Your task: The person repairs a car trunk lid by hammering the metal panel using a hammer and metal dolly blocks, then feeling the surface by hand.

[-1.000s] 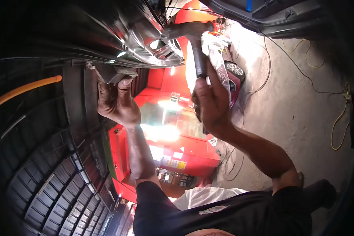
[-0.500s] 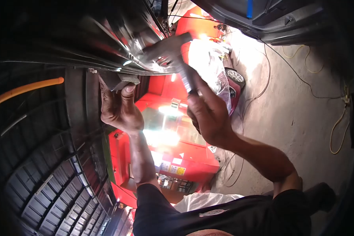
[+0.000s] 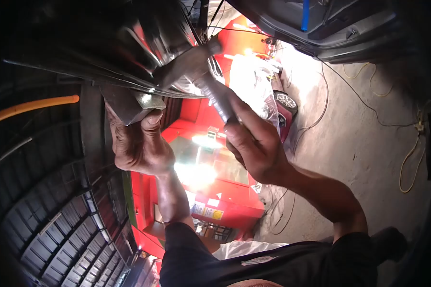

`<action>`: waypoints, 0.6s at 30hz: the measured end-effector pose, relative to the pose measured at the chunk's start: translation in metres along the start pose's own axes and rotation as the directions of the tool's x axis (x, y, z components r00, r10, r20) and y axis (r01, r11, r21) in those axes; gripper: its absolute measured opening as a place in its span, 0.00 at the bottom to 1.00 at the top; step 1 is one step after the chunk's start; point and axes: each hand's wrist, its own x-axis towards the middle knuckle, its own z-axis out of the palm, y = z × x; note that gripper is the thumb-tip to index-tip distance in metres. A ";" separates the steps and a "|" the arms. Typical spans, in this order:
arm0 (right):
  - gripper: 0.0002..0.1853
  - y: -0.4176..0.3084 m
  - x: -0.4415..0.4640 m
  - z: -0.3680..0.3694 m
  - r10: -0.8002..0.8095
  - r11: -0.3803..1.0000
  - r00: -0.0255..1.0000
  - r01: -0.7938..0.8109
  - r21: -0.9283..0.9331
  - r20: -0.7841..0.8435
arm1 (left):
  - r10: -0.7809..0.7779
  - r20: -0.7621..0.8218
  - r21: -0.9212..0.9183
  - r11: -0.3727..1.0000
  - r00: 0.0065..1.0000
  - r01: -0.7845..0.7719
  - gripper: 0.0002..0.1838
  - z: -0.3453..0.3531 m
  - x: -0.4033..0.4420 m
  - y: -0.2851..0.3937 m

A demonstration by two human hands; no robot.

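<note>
My left hand [image 3: 146, 148] is closed around a grey metal dolly block [image 3: 133, 106], thumb on its near end and most fingers hidden behind it. The block sits against or very close to the lower edge of a glossy black car panel [image 3: 96, 45]; contact is hard to make out. My right hand [image 3: 256, 146] grips the handle of a hammer [image 3: 189, 68]. Its blurred dark head overlaps the panel's edge in view, above and to the right of the block. Whether the head touches the panel I cannot tell.
An orange bar or hose [image 3: 38, 106] juts in from the left. At the upper right hangs a dark car door or trim piece [image 3: 340, 43]. A plastic-covered car [image 3: 254, 86] stands beyond, with cables [image 3: 326, 91] across the concrete floor [image 3: 359, 129].
The hammer head has shifted left and slightly down. My left hand and the block have moved a little left and down, and more of the block shows below the panel.
</note>
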 end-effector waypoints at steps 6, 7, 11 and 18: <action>0.29 -0.008 0.004 0.003 -0.149 0.986 0.989 0.149 -0.077 0.001 | 0.007 -0.004 -0.078 0.997 1.000 -0.007 0.32 -0.001 0.006 0.009; 0.30 -0.012 0.006 -0.007 -0.142 0.987 0.987 0.148 -0.070 0.078 | 0.012 -0.008 -0.078 0.997 1.000 -0.012 0.32 0.000 0.008 0.012; 0.30 -0.013 0.007 0.018 -0.203 0.979 0.977 0.204 0.010 -0.065 | 0.014 -0.003 -0.026 1.000 1.000 -0.014 0.33 -0.003 0.009 0.021; 0.30 -0.017 -0.001 0.013 -0.137 0.990 0.988 0.139 0.025 -0.070 | 0.052 -0.003 -0.043 0.998 0.999 -0.052 0.30 -0.005 0.011 0.016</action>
